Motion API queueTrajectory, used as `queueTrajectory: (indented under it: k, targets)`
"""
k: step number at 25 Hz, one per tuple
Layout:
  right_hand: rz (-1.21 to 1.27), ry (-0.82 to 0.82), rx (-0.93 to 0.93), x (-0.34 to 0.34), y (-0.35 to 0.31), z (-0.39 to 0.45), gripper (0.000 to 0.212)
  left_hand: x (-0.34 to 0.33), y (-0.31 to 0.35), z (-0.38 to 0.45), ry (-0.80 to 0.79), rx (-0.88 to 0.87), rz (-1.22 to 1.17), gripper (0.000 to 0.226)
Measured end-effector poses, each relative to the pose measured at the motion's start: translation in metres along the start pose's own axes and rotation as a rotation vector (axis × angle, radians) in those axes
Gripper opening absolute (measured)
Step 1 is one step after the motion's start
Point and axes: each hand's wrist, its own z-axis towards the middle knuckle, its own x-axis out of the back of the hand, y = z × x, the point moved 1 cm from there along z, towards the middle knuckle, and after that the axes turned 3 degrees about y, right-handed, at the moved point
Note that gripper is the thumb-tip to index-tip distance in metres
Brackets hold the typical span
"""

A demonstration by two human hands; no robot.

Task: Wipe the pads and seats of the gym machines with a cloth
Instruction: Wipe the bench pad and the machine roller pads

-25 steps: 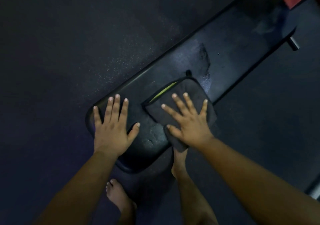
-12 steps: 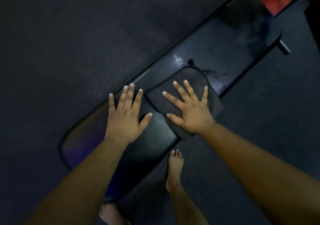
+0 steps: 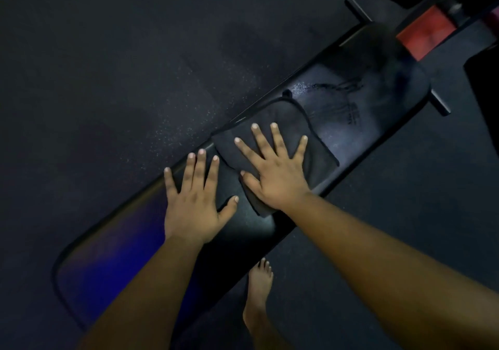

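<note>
**Flat hand on the cloth, other hand steadying on the bench pad**

A long black padded bench pad [image 3: 359,144] with rounded ends lies diagonally in the view, from the lower left to the upper right, above a dark speckled rubber floor [image 3: 135,80]. On the middle part of this pad lies a dark grey folded cloth [image 3: 286,117]. It covers almost the full width of the pad at that place.

The right hand [image 3: 272,171] lies flat on the cloth, palm down. Its fingers are straight and spread wide, and the thumb points toward the left hand. The hand presses on the cloth from above; it does not curl around it or pinch it.

The left hand [image 3: 194,201] rests directly on the bare pad, just beside the cloth on the near-left side. It is also flat with straight fingers, a little apart from each other, and it holds nothing. The thumb of this hand lies near the lower edge of the cloth.

Beyond the cloth, toward the upper right, the pad surface shows shiny wet streaks [image 3: 332,88]. The near-left end of the pad has a bluish-purple reflection.

At the far end a black metal crossbar [image 3: 440,104] sticks out from under the pad on both sides, and a red block part [image 3: 424,34] of the machine frame is seen in the top right corner. A bare foot [image 3: 259,290] stands on the floor beside the near edge of the pad, between the two forearms.
</note>
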Motion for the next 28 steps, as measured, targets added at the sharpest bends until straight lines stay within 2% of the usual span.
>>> queueTrajectory:
  k: [4,6,9,10,12,16,18,20,24,26,28]
  targets:
    - [-0.026,-0.010,0.188,0.018,0.028,0.052,0.076,0.001,0.001,0.002,0.009,-0.011,0.010,0.090]
    - [-0.028,-0.006,0.077,0.030,0.065,0.090,0.080,0.000,0.000,0.001,0.017,-0.006,0.008,0.090]
    - [0.090,0.053,-0.318,0.047,0.121,0.123,0.078,-0.001,-0.002,-0.001,0.027,-0.010,0.001,0.089]
    - [0.119,0.070,-0.397,0.047,0.125,0.120,0.076,-0.002,-0.002,-0.001,0.028,-0.014,0.005,0.089]
    - [0.119,0.058,-0.412,0.037,0.101,0.098,0.073,0.000,-0.002,0.000,0.010,-0.013,0.015,0.090]
    - [0.061,0.001,-0.250,0.009,0.029,-0.014,0.074,0.004,-0.002,0.001,-0.044,-0.026,0.002,0.090]
    - [0.043,-0.075,-0.202,0.005,0.038,-0.045,0.075,0.007,0.000,0.004,-0.052,-0.036,-0.011,0.089]
    - [0.057,-0.068,-0.292,0.009,0.076,-0.047,0.076,0.012,0.012,0.014,-0.038,-0.112,-0.043,0.088]
    - [0.291,0.055,-0.638,0.023,0.175,-0.007,0.074,0.013,0.053,0.063,-0.019,-0.227,-0.041,0.087]
    - [0.325,0.122,-0.732,0.027,0.183,0.006,0.072,0.013,0.068,0.088,-0.020,-0.241,-0.031,0.086]
    - [0.347,0.170,-0.743,0.021,0.158,0.001,0.070,0.014,0.077,0.108,-0.008,-0.244,-0.029,0.085]
